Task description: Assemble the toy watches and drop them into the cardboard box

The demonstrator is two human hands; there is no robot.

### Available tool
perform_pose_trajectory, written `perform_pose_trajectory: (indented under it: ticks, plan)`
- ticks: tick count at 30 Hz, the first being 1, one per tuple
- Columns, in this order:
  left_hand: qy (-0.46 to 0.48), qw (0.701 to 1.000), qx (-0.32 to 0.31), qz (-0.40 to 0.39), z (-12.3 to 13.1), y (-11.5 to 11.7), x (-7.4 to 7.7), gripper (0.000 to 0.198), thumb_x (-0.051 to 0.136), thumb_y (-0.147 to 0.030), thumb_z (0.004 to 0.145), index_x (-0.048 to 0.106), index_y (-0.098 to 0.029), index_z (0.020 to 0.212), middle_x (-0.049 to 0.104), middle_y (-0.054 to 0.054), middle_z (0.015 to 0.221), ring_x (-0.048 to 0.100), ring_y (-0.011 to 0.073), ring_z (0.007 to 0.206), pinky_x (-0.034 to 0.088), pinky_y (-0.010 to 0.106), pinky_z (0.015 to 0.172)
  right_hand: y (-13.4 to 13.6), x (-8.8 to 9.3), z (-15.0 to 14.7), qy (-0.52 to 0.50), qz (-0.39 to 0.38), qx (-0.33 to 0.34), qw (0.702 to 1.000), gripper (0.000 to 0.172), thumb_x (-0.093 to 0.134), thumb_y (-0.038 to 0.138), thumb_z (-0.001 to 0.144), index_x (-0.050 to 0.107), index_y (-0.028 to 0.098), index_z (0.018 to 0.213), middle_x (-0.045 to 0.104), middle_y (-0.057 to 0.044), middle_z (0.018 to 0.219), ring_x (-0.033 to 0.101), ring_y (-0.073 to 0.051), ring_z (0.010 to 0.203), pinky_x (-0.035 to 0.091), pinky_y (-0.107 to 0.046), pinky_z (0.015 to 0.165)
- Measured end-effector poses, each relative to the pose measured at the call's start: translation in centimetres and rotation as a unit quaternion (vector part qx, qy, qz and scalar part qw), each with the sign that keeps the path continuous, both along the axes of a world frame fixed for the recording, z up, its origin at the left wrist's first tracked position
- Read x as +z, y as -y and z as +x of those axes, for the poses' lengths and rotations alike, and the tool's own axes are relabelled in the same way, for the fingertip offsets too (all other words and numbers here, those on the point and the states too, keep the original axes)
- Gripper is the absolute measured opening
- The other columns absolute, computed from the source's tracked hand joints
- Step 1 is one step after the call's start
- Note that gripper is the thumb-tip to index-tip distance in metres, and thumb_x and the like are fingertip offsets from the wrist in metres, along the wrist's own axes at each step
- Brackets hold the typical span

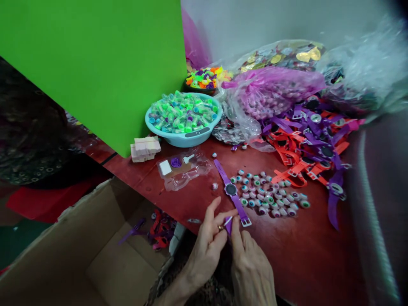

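Between the fingertips of my left hand (207,238) and my right hand (250,253) is a purple watch strap (228,224) with a white edge, perhaps its buckle. Both hands are closed on it, and most of it is hidden by the fingers. Just beyond them a purple toy watch (231,189) lies flat on the red table (188,204), its white buckle close to my right index finger. To its right are several eyeball-patterned beads (270,199). A clear plastic tray (181,168) holding a white block, a purple ring and a small white piece lies to the left.
A blue basin (182,139) of green-capped tubes stands behind the tray, beside small stacked cards (145,148). Purple and red watches (306,144) pile up at right, below plastic bags (274,91). An open cardboard box (124,250) sits lower left; a green panel (95,63) rises above.
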State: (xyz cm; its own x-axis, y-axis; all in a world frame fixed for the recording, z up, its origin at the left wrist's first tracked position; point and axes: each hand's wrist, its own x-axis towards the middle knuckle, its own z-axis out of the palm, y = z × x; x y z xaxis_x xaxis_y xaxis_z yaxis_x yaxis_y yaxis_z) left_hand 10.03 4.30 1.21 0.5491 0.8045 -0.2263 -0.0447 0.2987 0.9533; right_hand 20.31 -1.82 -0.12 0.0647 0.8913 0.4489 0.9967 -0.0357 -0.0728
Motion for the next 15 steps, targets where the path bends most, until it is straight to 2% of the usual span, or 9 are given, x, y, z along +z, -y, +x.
perform_pose_trajectory:
  ticks: [2,4,6,7,9,12,14,15]
  plan:
    - [0.014,0.999,-0.031,-0.011,-0.2,0.2,0.6,0.06,0.039,-0.02,0.092,0.015,-0.017,0.147,0.047,0.013,0.142,0.044,0.0203,0.129,0.028,0.037,0.111,-0.1,0.2,0.0,-0.033,-0.001,0.01,0.999,0.051,0.021,0.01,0.094,0.022,0.004,0.144,0.062,-0.009,0.068,0.061,-0.019,0.052,0.049,-0.027,0.047]
    - [-0.026,0.998,-0.048,0.039,-0.4,0.5,0.6,0.058,0.037,-0.022,0.093,0.016,-0.017,0.148,0.047,0.013,0.141,0.044,0.0205,0.129,0.026,0.037,0.112,-0.3,0.3,-0.1,-0.077,0.009,0.016,0.997,0.052,0.019,0.016,0.097,0.015,0.006,0.147,0.067,-0.013,0.078,0.065,-0.02,0.058,0.052,-0.027,0.05]
    - [-0.068,0.991,-0.061,0.099,-0.4,0.8,0.1,0.061,0.036,-0.022,0.093,0.013,-0.014,0.149,0.054,0.015,0.133,0.054,0.022,0.119,0.034,0.036,0.107,-0.4,0.2,-0.3,-0.13,0.025,0.007,0.991,0.053,0.021,0.023,0.099,0.013,0.005,0.148,0.069,-0.018,0.088,0.068,-0.022,0.067,0.054,-0.028,0.051]
    - [-0.085,0.987,-0.07,0.115,-0.4,1.0,-0.3,0.065,0.038,-0.021,0.092,0.009,-0.011,0.149,0.06,0.016,0.125,0.059,0.0227,0.111,0.041,0.034,0.101,-0.4,0.1,-0.4,-0.162,0.03,0.001,0.986,0.053,0.023,0.026,0.099,0.017,0.004,0.147,0.069,-0.02,0.091,0.069,-0.023,0.07,0.054,-0.027,0.05]
    - [-0.113,0.983,-0.084,0.116,-0.4,1.3,-1.2,0.075,0.044,-0.018,0.087,0.003,-0.006,0.149,0.067,0.016,0.11,0.066,0.0234,0.096,0.048,0.031,0.089,-0.4,-0.3,-0.4,-0.234,0.029,-0.007,0.972,0.051,0.027,0.031,0.099,0.034,0.005,0.142,0.07,-0.018,0.088,0.069,-0.024,0.069,0.053,-0.028,0.048]
    - [-0.143,0.981,-0.072,0.106,-0.5,1.7,-2.1,0.078,0.047,-0.016,0.083,0.006,-0.002,0.148,0.067,0.017,0.11,0.063,0.0242,0.101,0.045,0.03,0.093,-0.2,-0.6,0.2,-0.38,-0.017,-0.001,0.925,0.039,0.04,0.034,0.094,0.063,0.015,0.119,0.07,-0.013,0.088,0.067,-0.023,0.075,0.055,-0.031,0.06]
    - [-0.137,0.982,-0.065,0.113,-0.7,1.7,-1.9,0.072,0.044,-0.017,0.086,0.01,-0.003,0.148,0.066,0.017,0.113,0.06,0.0237,0.108,0.043,0.03,0.097,0.0,-0.3,0.9,-0.489,-0.041,-0.026,0.871,0.026,0.057,0.038,0.084,0.072,0.022,0.099,0.067,-0.01,0.095,0.064,-0.024,0.088,0.054,-0.036,0.074]
    - [-0.128,0.983,-0.067,0.116,-0.8,1.6,-1.6,0.07,0.042,-0.018,0.087,0.01,-0.004,0.148,0.066,0.016,0.112,0.06,0.023,0.108,0.043,0.03,0.096,0.0,0.1,1.1,-0.548,-0.046,-0.044,0.834,0.02,0.064,0.039,0.078,0.074,0.024,0.089,0.065,-0.009,0.1,0.062,-0.025,0.094,0.052,-0.037,0.078]
